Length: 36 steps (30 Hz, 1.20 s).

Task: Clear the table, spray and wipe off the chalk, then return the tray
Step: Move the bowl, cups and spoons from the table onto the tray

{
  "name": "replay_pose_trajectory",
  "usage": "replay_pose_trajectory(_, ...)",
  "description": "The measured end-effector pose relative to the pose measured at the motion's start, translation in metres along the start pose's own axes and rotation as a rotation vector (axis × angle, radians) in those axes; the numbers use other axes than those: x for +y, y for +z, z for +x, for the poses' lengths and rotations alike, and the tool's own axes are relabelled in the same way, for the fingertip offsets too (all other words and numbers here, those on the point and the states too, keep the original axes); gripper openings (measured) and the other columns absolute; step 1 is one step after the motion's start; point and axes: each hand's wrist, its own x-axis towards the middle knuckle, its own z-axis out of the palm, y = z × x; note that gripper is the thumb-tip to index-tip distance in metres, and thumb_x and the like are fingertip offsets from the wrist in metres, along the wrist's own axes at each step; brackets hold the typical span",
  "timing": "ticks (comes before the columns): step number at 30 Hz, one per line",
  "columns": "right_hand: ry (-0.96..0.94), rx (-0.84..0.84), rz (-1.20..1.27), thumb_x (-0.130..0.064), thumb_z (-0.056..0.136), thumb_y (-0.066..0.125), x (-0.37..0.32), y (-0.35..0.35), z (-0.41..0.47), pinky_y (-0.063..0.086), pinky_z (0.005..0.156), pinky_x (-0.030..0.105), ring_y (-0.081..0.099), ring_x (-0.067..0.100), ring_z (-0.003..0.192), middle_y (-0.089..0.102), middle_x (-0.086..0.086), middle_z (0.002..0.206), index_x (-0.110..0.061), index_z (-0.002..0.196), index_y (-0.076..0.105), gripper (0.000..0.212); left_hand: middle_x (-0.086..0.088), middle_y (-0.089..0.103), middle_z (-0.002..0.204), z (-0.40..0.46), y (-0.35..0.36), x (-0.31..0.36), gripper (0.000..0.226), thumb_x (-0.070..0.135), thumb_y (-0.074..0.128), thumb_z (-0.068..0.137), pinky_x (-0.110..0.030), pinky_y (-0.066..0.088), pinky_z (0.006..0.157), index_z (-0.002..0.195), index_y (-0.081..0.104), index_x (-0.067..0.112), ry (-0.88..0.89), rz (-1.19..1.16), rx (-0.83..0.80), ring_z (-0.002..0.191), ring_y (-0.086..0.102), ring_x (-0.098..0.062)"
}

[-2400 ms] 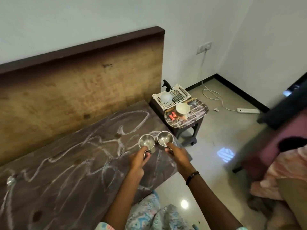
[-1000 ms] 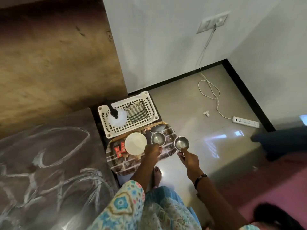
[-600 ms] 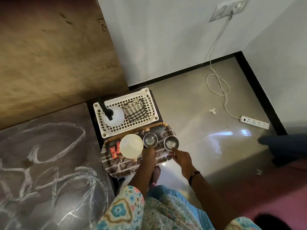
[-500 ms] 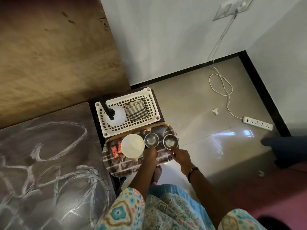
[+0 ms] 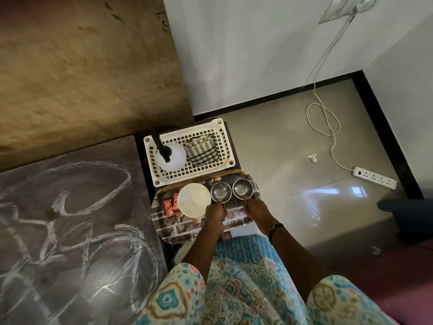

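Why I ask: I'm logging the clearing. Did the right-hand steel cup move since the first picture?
Yes. The small steel cup went from above the chalked dark table to the patterned oval tray, beside the white slotted basket.

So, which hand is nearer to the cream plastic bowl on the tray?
Left. The left hand grips a steel cup right beside the cream plastic bowl; the right hand grips the other cup, farther off.
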Motion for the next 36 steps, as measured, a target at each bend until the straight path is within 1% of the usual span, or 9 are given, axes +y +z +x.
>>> replay_pose_trajectory(5,-0.042,-0.020,0.005,-0.012,0.099,0.049,-0.002,0.002,-0.014,0.039,0.107,0.051,0.056,0.040,0.112,0.058,0.030,0.114,-0.008,0.098,0.061,0.013,-0.003,0.055,0.078,-0.004,-0.013,0.000,0.022,0.015,0.046,0.096,-0.031,0.043,0.072,0.075,0.053,0.017,0.055,0.075,-0.154,0.068,0.050,-0.013)
replay_pose_trajectory(7,-0.091,0.029,-0.038,-0.004,0.097,0.047,0.001,0.002,-0.017,0.050,0.094,0.045,0.055,0.049,0.108,0.056,0.037,0.118,0.006,0.112,0.059,0.021,-0.006,0.059,0.079,-0.009,-0.022,-0.002,0.018,0.012,0.049,0.093,-0.029,0.045,0.071,0.078,0.057,0.014,0.096,0.089,-0.181,0.071,0.054,-0.016)
replay_pose_trajectory(10,-0.101,0.098,-0.130,-0.006,0.095,0.047,0.006,0.009,-0.033,0.043,0.061,0.025,0.053,0.025,0.083,0.061,0.018,0.095,-0.005,0.101,0.064,0.018,-0.010,0.064,0.084,-0.023,-0.039,-0.007,0.016,0.008,0.050,0.091,-0.029,0.048,0.068,0.080,0.061,0.012,0.138,0.091,-0.206,0.073,0.059,-0.020)
replay_pose_trajectory(13,-0.085,0.141,-0.152,-0.007,0.093,0.048,0.015,0.013,-0.049,0.043,0.065,0.026,0.053,0.019,0.077,0.058,0.007,0.087,-0.021,0.078,0.056,0.022,-0.012,0.064,0.091,-0.040,-0.059,-0.010,0.013,0.007,0.053,0.090,-0.034,0.051,0.078,0.084,0.063,0.013,0.204,0.106,-0.229,0.083,0.060,-0.022)
replay_pose_trajectory(16,-0.086,0.085,-0.112,-0.006,0.094,0.048,0.018,0.027,-0.078,0.050,0.077,0.027,0.055,0.015,0.080,0.057,0.004,0.094,-0.014,0.097,0.054,0.011,-0.006,0.067,0.086,-0.064,-0.086,-0.009,0.009,0.009,0.056,0.088,-0.026,0.050,0.072,0.089,0.065,0.010,0.258,0.105,-0.303,0.080,0.063,-0.018)
replay_pose_trajectory(20,-0.137,0.032,0.132,0.003,0.093,0.051,0.023,0.067,-0.134,0.050,0.053,0.015,0.064,0.011,0.062,0.069,0.003,0.071,-0.002,0.091,0.059,0.009,0.002,0.068,0.088,-0.101,-0.141,-0.009,0.019,0.011,0.045,0.094,-0.020,0.045,0.060,0.088,0.061,0.016,0.375,0.152,-0.344,0.072,0.066,-0.008)
replay_pose_trajectory(26,-0.234,-0.053,0.272,0.003,0.092,0.052,0.046,0.144,-0.198,0.054,0.054,0.016,0.069,0.011,0.057,0.071,0.009,0.073,0.001,0.094,0.060,0.009,0.007,0.068,0.078,-0.127,-0.251,-0.032,0.021,0.008,0.040,0.098,-0.012,0.047,0.053,0.098,0.060,0.011,0.558,0.143,-0.357,0.058,0.063,0.000)
replay_pose_trajectory(30,-0.140,-0.167,0.423,-0.005,0.102,0.031,0.068,0.204,-0.226,0.052,0.046,0.016,0.068,0.010,0.051,0.070,0.002,0.056,-0.001,0.084,0.055,0.030,-0.001,0.065,0.084,-0.132,-0.334,-0.057,0.026,0.005,0.040,0.098,-0.010,0.046,0.054,0.083,0.059,0.016,0.631,0.127,-0.285,0.061,0.062,-0.002)
replay_pose_trajectory(36,-0.317,-0.161,0.236,-0.004,0.097,0.050,0.106,0.287,-0.273,0.055,0.059,0.018,0.069,0.008,0.057,0.073,-0.001,0.068,0.000,0.094,0.061,0.013,0.003,0.065,0.086,-0.138,-0.425,-0.091,0.024,0.009,0.042,0.097,-0.021,0.044,0.066,0.084,0.060,0.019,0.625,0.055,-0.227,0.074,0.058,-0.010)
